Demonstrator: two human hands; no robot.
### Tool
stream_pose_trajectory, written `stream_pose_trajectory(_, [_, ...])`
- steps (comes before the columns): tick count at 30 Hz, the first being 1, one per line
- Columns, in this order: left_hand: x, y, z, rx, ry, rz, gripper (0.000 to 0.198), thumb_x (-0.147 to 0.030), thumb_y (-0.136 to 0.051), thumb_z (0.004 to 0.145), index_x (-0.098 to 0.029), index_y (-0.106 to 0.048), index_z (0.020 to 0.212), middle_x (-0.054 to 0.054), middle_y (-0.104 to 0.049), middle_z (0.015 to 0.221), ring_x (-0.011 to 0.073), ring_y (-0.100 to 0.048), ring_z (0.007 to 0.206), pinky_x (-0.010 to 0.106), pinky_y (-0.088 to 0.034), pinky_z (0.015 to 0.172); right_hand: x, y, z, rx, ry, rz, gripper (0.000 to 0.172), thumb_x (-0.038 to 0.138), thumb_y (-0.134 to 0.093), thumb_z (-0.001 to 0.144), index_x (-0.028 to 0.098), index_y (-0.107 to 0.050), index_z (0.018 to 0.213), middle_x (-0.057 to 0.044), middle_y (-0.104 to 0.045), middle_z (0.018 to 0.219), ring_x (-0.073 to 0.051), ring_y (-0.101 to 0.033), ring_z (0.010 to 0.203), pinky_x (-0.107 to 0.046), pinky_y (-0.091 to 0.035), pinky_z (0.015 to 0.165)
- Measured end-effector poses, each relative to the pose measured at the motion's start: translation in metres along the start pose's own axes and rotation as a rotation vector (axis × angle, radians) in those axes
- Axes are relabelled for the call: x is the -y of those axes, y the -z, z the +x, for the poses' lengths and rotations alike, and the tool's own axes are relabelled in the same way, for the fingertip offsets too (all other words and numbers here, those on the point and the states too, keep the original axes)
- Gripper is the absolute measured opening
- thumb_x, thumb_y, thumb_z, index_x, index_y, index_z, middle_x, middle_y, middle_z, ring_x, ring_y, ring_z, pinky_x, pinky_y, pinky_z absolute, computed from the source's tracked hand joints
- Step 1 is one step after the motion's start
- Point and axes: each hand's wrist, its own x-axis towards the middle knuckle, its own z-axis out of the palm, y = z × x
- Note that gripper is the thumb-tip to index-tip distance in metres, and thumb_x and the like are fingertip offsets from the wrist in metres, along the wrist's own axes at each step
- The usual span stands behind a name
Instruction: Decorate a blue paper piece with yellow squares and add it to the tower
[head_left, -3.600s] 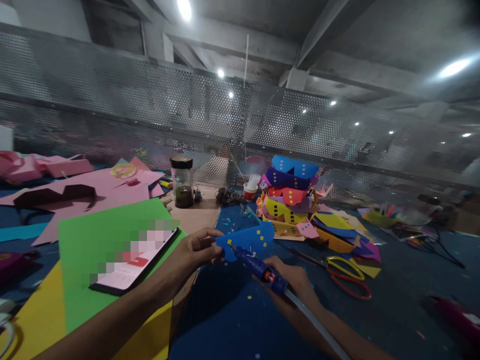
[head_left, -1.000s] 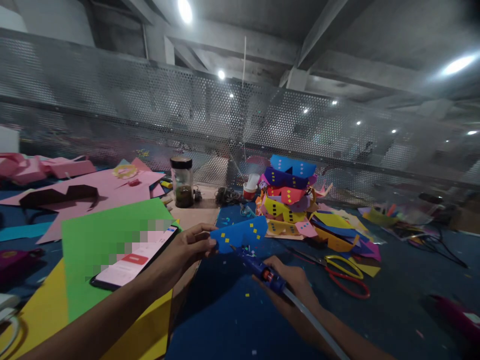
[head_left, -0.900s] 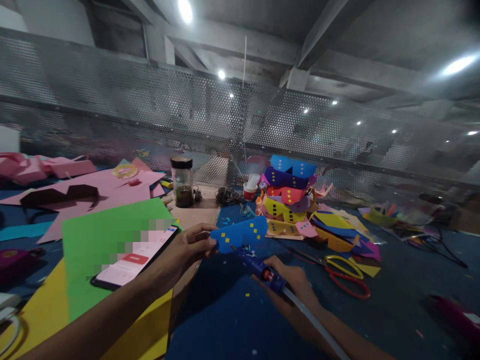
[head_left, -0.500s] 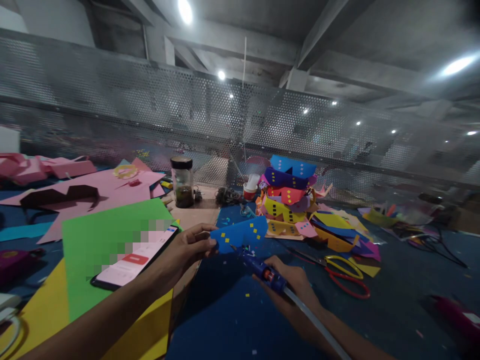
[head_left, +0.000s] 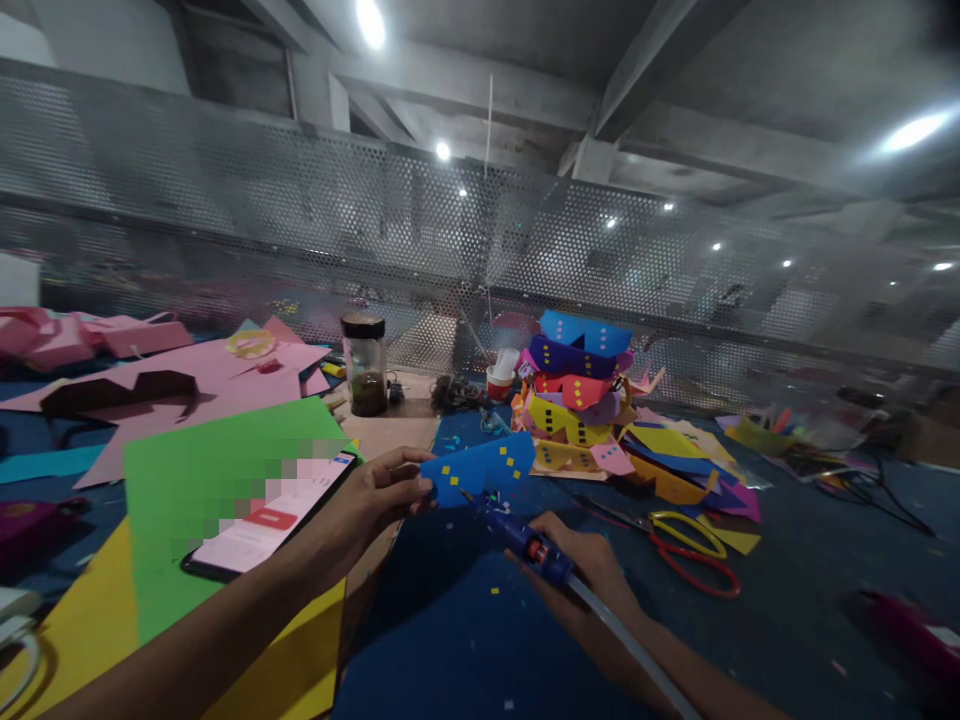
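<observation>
left hand (head_left: 375, 500): clamped on the near-left end of the blue paper piece (head_left: 480, 468), thumb on top and fingers beneath.
blue paper piece: it is held just above the table (head_left: 465, 640). its long axis runs left to right and a little away from me, from the pinch out toward the pile of cut-outs (head_left: 577, 390). small yellow squares dot its face.
right hand (head_left: 592, 575): wrapped closed around the glue gun (head_left: 525, 540), low over the blue table.
glue gun: its long axis runs from the right hand up and to the left. the nozzle aims at the lower edge of the piece, about mid-length.
key relation: the piece lies up and left of the right hand and directly right of the left hand. the left hand is nearer and already in contact, while the right meets the piece only through the nozzle.
tip contact: on my feed the nozzle looks to be touching the edge, but i cannot tell touching from just beside.
glue stick (head_left: 622, 640): a clear rod trails from the back of the gun along the right wrist, cut off at the bottom edge.
nearby: a phone (head_left: 270, 520) lies on the green sheet (head_left: 195, 470), just left of the left forearm. scissors (head_left: 694, 550) lie right of the right hand, apart from it. a jar (head_left: 365, 365) stands further back.
hidden: the trigger finger, the underside of the piece and the phone's screen content cannot be made out.
</observation>
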Motion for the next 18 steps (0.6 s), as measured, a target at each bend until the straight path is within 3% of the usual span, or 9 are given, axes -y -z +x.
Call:
stream_pose_trajectory(9, [-0.002,-0.002,0.0,0.001,-0.007,-0.007,0.028,-0.024,-0.071,0.076,-0.022,-0.065,0.103,0.003,-0.068,0.091,0.0148,-0.06,0.076,0.025,-0.045,0.072,-0.004,0.0,0.002,-0.016,0.074,0.038,0.015,0.038,-0.057,0.078,0.025,-0.064,0.083,0.005,-0.064,0.057,-0.011,-0.058,0.046,-0.016,-0.035,0.042])
stream_pose_trajectory(14, [-0.002,0.0,0.0,-0.01,0.001,-0.015,0.03,-0.025,-0.074,0.073,-0.024,-0.067,0.102,0.001,-0.069,0.09,0.0142,-0.06,0.074,0.025,-0.045,0.071,0.022,0.013,-0.007,-0.096,0.043,0.099,0.014,0.035,-0.056,0.083,0.021,-0.058,0.082,0.002,-0.064,0.064,-0.013,-0.058,0.052,-0.019,-0.038,0.049])
stream_pose_trajectory(18, [-0.002,-0.001,-0.001,-0.013,-0.005,-0.025,0.029,-0.024,-0.073,0.074,-0.024,-0.067,0.103,0.0,-0.068,0.087,0.013,-0.06,0.074,0.024,-0.045,0.071,0.045,0.026,-0.016,-0.117,-0.012,0.161,0.024,0.041,-0.052,0.089,0.02,-0.051,0.077,0.001,-0.058,0.064,-0.011,-0.051,0.051,-0.019,-0.035,0.049])
